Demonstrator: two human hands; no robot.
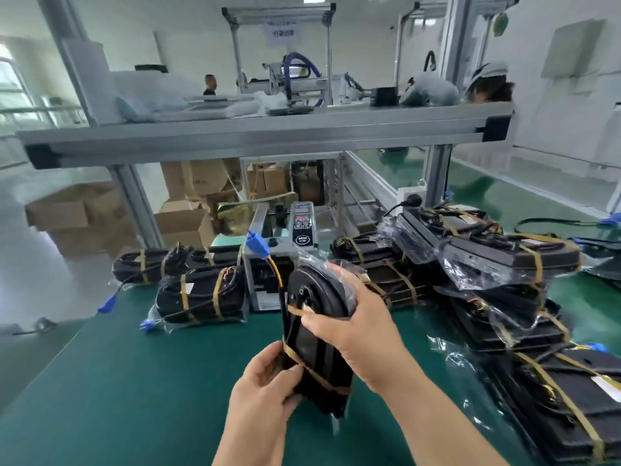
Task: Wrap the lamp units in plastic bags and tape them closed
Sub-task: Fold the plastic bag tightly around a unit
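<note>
Seemingly two hands (302,358), one lamp unit (319,317).

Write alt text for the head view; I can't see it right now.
Both hands hold a bagged black lamp unit upright over a green table: the left hand grips its lower taped end, the right hand presses tape near the top. Wrapped units lie either side of a tape dispenser.

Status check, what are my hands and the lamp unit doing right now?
Left hand grips lamp unit low end. Right hand holds top, pinching tape strip. Unit bagged, upright over green mat. Nothing blocking.
</note>
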